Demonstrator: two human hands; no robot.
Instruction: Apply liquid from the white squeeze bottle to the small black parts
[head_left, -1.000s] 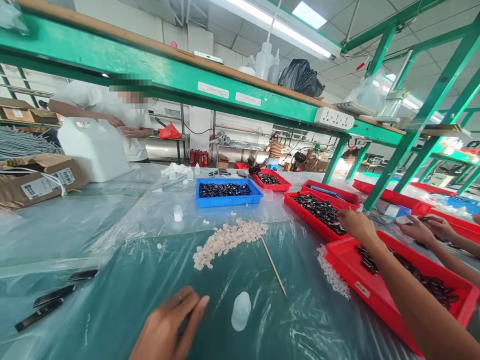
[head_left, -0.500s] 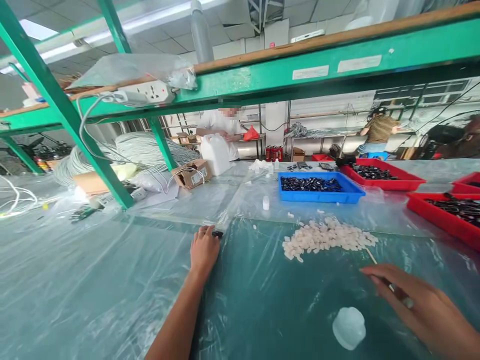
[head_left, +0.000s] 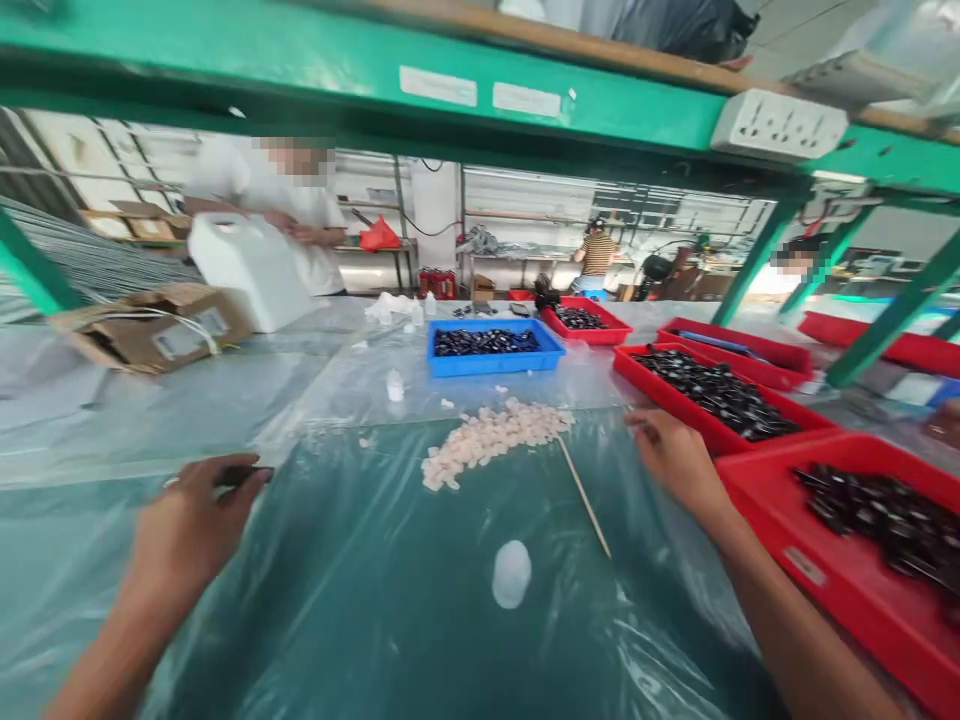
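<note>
My left hand [head_left: 187,525] rests on the plastic-covered table at the left, fingers pinched on a small black part [head_left: 244,473]. My right hand [head_left: 675,458] lies at the near corner of a red tray of black parts [head_left: 637,372], with a small dark piece [head_left: 648,433] under its thumb. Between my hands are a pile of small white caps [head_left: 491,437], a thin wooden stick [head_left: 585,497] and a small white bottle [head_left: 512,573] lying on its side.
A second red tray [head_left: 795,570] of black parts sits under my right forearm. A blue tray [head_left: 551,357] and more red trays stand further back. At far left are a white jug [head_left: 247,265] and a cardboard box [head_left: 150,325]. A person stands behind the jug. A green shelf beam [head_left: 375,70] hangs overhead.
My view swung left and back to the right. My left hand picked a black part off the table and drew back toward me. My right hand moved from the stick to the red tray's corner.
</note>
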